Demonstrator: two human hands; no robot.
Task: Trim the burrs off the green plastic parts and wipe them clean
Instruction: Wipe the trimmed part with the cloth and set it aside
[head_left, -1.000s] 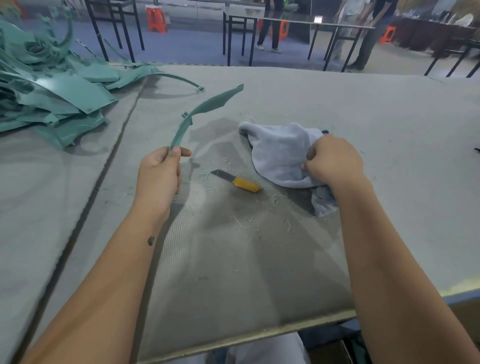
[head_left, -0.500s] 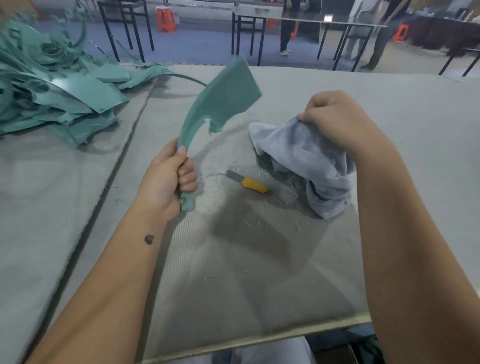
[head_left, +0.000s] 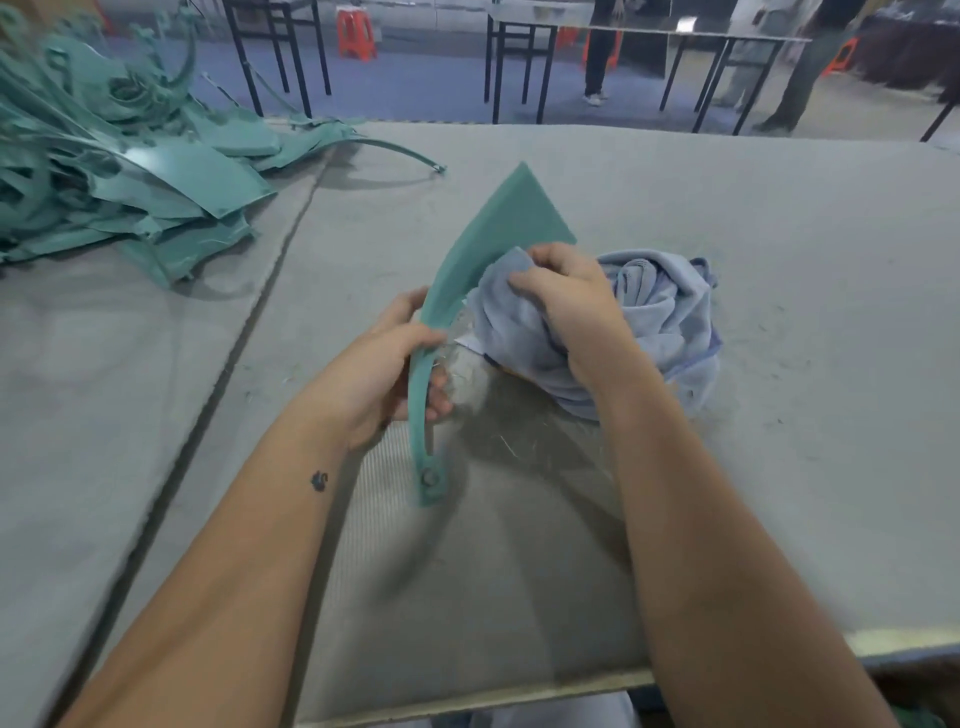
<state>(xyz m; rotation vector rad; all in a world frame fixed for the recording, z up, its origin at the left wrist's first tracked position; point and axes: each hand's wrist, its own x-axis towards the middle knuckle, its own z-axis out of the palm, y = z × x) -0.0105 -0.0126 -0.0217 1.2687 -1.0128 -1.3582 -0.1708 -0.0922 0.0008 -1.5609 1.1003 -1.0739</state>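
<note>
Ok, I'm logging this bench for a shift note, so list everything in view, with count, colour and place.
green plastic part: one, teal green, held upright mid-table.
cloth: one, pale blue, bunched against the part's right side.
utility knife: one, yellow, mostly hidden under the cloth.
pile of green parts: too many to count, teal green, far left of table.
table: one, grey cover.
stools: several, orange, background floor.
left hand: grips the part's narrow stem.
right hand: grips the cloth.
</note>
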